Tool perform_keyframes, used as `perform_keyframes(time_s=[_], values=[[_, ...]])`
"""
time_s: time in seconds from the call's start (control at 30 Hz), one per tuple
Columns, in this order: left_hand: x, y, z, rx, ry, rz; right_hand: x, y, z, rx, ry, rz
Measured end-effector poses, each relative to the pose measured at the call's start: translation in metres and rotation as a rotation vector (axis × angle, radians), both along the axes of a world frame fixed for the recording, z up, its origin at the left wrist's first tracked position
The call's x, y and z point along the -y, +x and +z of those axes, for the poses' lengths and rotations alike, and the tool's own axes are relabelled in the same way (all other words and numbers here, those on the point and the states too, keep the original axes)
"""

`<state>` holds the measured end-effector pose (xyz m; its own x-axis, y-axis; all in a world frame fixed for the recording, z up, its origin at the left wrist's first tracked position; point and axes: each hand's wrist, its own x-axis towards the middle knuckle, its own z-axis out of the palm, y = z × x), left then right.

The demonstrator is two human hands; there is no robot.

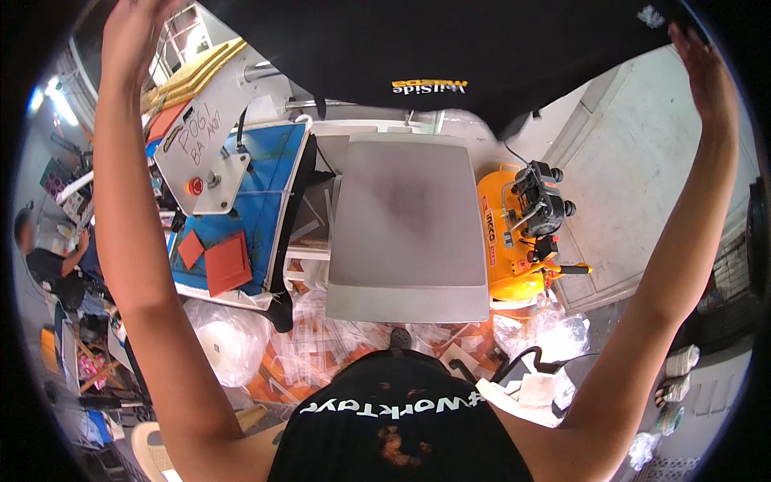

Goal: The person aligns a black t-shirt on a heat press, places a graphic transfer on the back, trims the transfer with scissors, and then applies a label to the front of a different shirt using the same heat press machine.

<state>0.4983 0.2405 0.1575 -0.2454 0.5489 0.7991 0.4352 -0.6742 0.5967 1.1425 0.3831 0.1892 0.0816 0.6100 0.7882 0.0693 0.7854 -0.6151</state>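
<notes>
A black shirt [482, 60] with a small yellow-and-white print hangs spread across the top of the head view, raised above a flat grey press bed [405, 217]. At the upper right, my right hand [703, 71] grips its edge with bent fingers. My left hand [138, 28] is lifted at the upper left, where the shirt's other side rises toward it; its fingertips run past the picture's top edge. Both arms are stretched high and wide. The shirt's lower edge sags above the far end of the bed. A dark smudge marks the bed's middle.
Left of the bed, a white plate with handwriting [197, 157] and a red button stands over a blue-topped table [269, 173] with orange-red pads [228, 263]. A yellow air compressor [514, 241] is at the right. Plastic wrap litters the tiled floor. Another person [56, 265] sits far left.
</notes>
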Motion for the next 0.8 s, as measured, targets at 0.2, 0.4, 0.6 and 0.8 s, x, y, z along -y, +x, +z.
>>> perform_keyframes(time_s=[0.2,0.4,0.6,0.8], values=[[0.060,0.031,-0.151,-0.152,-0.348,0.184,0.084,0.018,-0.179,0.406,-0.325,-0.275],[0.130,0.075,-0.317,-0.525,-0.643,0.019,0.162,0.016,-0.416,0.351,-0.713,-0.252],[0.169,0.098,-0.423,-0.578,-0.862,0.038,0.208,-0.006,-0.509,0.246,-1.090,-0.259],[0.180,0.099,-0.436,-0.628,-0.974,0.091,0.233,0.000,-0.537,0.310,-1.161,-0.280]])
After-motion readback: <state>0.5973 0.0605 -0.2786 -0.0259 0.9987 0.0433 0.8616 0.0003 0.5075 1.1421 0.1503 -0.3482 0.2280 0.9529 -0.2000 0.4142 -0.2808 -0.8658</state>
